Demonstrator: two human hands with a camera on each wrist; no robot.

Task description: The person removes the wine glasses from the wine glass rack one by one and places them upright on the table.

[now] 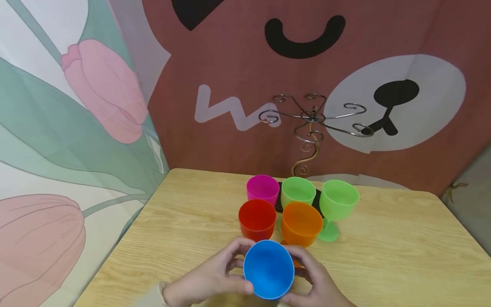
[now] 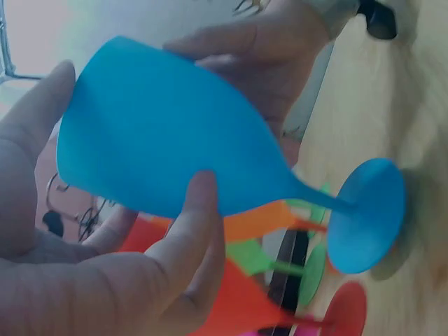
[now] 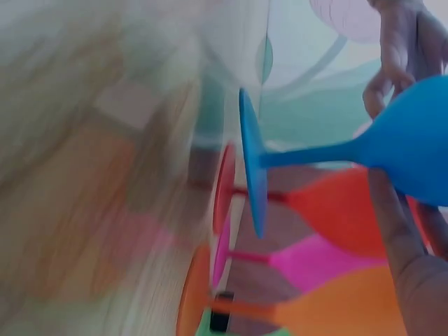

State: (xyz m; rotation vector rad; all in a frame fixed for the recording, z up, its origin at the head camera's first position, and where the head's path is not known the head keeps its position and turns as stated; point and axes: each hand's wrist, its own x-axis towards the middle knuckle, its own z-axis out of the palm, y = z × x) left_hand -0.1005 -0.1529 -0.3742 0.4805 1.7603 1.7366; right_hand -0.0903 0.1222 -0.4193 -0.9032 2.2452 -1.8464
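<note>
A blue plastic goblet (image 1: pixel 268 269) is between both hands at the front of the table. From its left side the left hand (image 1: pixel 218 273) grips the bowl, thumb near the rim. On the opposite side the right hand (image 1: pixel 312 277) holds the same bowl with curled fingers. In the left wrist view the blue stem and round foot (image 2: pixel 367 215) hang close to the tabletop; whether they touch it I cannot tell. Just behind stand a red goblet (image 1: pixel 257 219) and an orange goblet (image 1: pixel 302 224). Farther back are a magenta goblet (image 1: pixel 262 187) and two green goblets (image 1: pixel 339 199).
At the back of the wooden table (image 1: pixel 184 221) rises a metal stand (image 1: pixel 312 117) with curled arms over a dark base (image 1: pixel 279 204). A printed bear curtain (image 1: pixel 230 55) hangs behind, and a flower-patterned curtain (image 1: pixel 103 89) hangs along the left side.
</note>
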